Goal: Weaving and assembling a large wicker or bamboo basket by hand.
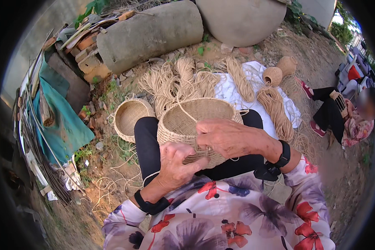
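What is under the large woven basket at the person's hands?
Black trousers show on both sides of the large woven basket and along its near edge. The rest is covered by the basket itself and, at its near side, by the left hand.

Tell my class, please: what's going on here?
A seated person has the left hand and right hand at the near side of a large woven cord basket resting between their knees. Exactly what the fingers pinch is hidden. A smaller round basket sits beside the left knee. Cord hanks lie beyond, some on a white cloth. Another person sits off to the right.
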The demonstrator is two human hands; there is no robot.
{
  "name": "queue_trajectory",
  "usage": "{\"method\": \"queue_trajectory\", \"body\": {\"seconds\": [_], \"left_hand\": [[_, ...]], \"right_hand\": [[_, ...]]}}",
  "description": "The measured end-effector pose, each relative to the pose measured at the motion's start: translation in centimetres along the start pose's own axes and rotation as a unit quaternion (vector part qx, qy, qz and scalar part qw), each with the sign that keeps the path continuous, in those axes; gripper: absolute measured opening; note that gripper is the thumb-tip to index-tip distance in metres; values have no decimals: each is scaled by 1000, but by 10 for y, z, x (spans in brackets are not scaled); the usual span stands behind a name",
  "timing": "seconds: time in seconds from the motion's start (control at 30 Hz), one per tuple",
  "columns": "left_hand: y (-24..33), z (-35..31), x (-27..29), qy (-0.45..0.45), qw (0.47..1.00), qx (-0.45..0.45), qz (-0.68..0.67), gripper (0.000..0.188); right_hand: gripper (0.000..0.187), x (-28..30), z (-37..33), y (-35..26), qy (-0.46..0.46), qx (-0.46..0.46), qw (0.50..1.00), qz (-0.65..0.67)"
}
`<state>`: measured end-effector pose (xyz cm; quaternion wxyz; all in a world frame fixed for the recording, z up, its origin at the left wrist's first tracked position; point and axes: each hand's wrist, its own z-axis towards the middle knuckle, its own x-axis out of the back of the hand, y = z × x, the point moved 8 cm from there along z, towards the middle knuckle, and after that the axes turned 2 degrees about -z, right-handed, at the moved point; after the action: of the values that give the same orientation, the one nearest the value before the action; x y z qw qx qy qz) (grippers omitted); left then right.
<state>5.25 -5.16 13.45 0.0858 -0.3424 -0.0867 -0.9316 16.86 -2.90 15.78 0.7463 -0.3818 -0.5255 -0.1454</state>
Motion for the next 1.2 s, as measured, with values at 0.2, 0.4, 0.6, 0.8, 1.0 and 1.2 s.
{"method": "queue_trajectory", "body": {"seconds": [0.2, 0.4, 0.6, 0.8, 1.0, 1.2], "left_hand": [[0, 8, -8, -24, 999, -14, -17, 27], [5, 11, 1, -12, 998, -15, -64, 22], [18, 12, 9, -30, 995, -33, -89, 23], [37, 18, 12, -47, 985, -51, -160, 21], [-12, 36, 32, 34, 974, 104, -198, 15], [-78, 7, -31, -7, 863, 393, -317, 6]], "right_hand": [[12, 0, -3, -3, 2, -1, 1000, -5], [10, 25, -23, 7, 18, -70, 989, -129], [13, 31, -24, -17, 137, 53, 967, -208], [11, 3, -26, 22, 141, -62, 986, 61], [9, -14, -36, 19, 150, -89, 957, 234], [25, -36, -43, 8, 145, -104, 964, 197]]}}
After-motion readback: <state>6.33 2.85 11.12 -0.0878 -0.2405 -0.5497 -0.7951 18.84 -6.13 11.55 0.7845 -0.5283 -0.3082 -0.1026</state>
